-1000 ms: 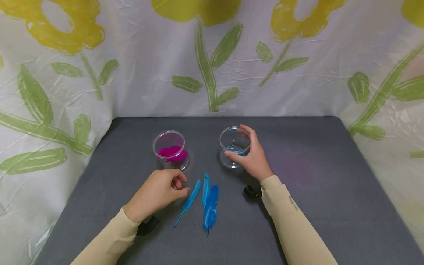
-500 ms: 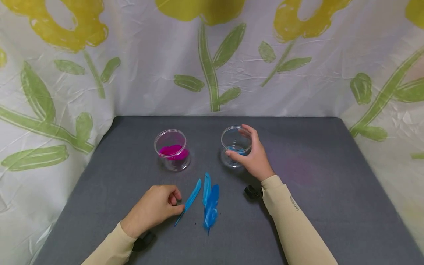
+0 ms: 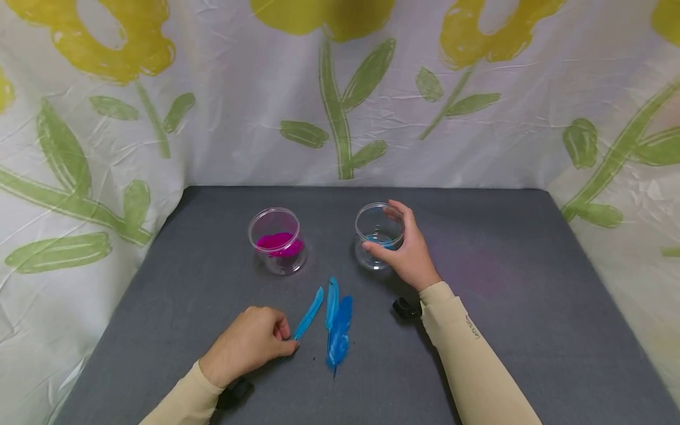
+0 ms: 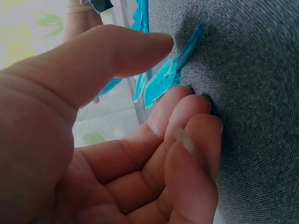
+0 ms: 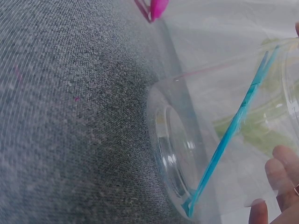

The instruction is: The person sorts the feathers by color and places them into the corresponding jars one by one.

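Note:
My left hand [image 3: 249, 345] is low at the quill end of a single blue feather [image 3: 309, 316] lying on the dark grey cloth. In the left wrist view, that feather [image 4: 161, 81] shows in the gap between the thumb and the bent fingers, which stand apart. My right hand [image 3: 411, 254] grips a clear plastic cup [image 3: 366, 260] by its right side, thumb near the front and fingers behind. Inside the cup a thin blue feather [image 5: 233, 121] leans slantwise in the right wrist view. The cup stands upright.
Another clear cup [image 3: 284, 268] with magenta feathers [image 3: 278, 244] in it stands on the left. Two more blue feathers, one lighter [image 3: 332, 301] and one darker [image 3: 339, 339], lie in the middle. A flower-patterned curtain [image 3: 234, 118] hangs behind the table [image 3: 531, 354].
My left hand has moved back from near the magenta feathers' cup and down to the quill end of the leftmost blue feather. My right hand keeps its grip on the cup.

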The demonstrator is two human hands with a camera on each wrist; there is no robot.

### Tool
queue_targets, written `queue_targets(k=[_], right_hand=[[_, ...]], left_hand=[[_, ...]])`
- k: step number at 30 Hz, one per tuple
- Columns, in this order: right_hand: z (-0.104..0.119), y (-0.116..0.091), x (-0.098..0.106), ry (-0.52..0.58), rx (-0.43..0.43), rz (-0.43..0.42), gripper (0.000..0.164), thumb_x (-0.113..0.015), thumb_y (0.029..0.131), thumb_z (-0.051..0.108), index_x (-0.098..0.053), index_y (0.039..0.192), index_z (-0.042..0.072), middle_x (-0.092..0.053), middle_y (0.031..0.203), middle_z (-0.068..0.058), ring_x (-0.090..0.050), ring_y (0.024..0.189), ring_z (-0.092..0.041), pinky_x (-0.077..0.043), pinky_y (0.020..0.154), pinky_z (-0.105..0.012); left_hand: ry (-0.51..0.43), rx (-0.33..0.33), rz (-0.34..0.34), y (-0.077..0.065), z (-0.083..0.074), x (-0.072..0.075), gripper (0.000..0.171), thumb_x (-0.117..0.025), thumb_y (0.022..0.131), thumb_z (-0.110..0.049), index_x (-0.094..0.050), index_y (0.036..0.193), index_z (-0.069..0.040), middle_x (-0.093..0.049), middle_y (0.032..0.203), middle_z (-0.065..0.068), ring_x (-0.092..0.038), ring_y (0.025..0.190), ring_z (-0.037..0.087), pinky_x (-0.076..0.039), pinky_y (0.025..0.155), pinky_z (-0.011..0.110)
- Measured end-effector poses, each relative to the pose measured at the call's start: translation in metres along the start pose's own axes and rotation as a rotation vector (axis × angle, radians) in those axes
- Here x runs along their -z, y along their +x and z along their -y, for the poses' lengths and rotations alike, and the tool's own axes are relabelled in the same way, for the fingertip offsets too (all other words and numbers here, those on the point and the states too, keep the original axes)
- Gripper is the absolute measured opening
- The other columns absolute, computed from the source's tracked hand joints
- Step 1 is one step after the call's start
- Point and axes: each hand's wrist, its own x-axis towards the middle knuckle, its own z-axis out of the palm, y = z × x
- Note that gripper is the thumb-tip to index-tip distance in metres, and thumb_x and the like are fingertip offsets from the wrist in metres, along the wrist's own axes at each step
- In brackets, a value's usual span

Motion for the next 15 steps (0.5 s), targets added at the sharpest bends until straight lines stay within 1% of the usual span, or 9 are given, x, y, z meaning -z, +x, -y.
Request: queue_targets(k=[3,10,15], right_hand=[[-0.0003,0.0001,-0.0002,0.005,-0.006,0.002,0.101,-0.09,0.088,0.046,-0.028,0.167,0.035,-0.046,0.168,0.0,-0.041,0.158,-0.02,-0.031,0.129,-0.065],[-0.0007,0.0014,0.0,0.006,-0.002,0.007,0.101,-0.09,0.088,0.047,-0.028,0.167,0.034,-0.047,0.168,0.0,-0.04,0.159,-0.021,-0.031,0.129,-0.065],[-0.0007,0.0005,0.0008,0.003,-0.009,0.003,0.101,-0.09,0.088,0.047,-0.028,0.167,0.034,-0.047,0.167,0.004,-0.041,0.159,-0.02,-0.031,0.129,-0.065]], left_hand=[[0.0,0.018,0.009,-0.0006,-0.0008,-0.0015,0.032,-0.094,0.081,-0.028,-0.065,0.069,-0.022,-0.057,0.063,-0.012,-0.051,0.057,0.006,-0.042,0.053,0.024],[-0.003,0.056,0.02,-0.0017,-0.0034,-0.0033,0.032,-0.094,0.081,-0.025,-0.065,0.067,-0.021,-0.057,0.062,-0.01,-0.051,0.056,0.009,-0.041,0.052,0.025],[0.002,0.096,0.041,-0.0026,-0.0064,-0.0029,0.032,-0.093,0.079,-0.023,-0.064,0.066,-0.021,-0.057,0.062,-0.007,-0.052,0.056,0.011,-0.039,0.051,0.027]])
